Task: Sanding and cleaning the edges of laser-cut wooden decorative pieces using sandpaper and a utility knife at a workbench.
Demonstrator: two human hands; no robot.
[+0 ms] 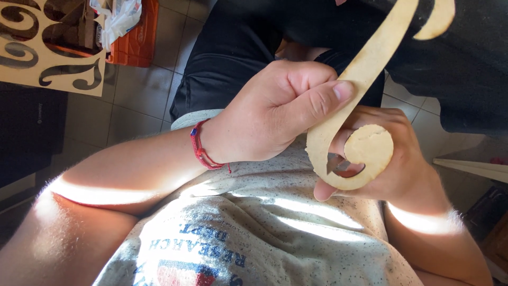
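We see the left hand point(280, 114) clamped on a pale wooden scroll point(365, 79), thumb pressed along its stem. The right hand point(394, 159) wraps behind the scroll's curl, holding a small blade point(336, 163) in its gap. Both hover above the lap; an orange crate point(138, 42) sits on the floor.

White plastic package point(119, 18) in orange crate point(138, 45), top left

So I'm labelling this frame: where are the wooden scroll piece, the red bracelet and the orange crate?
Scroll piece point(370, 145): head view, on the round spiral end.
Red bracelet point(200, 148): head view, on the cords across the wrist.
Orange crate point(138, 45): head view, on its side wall.
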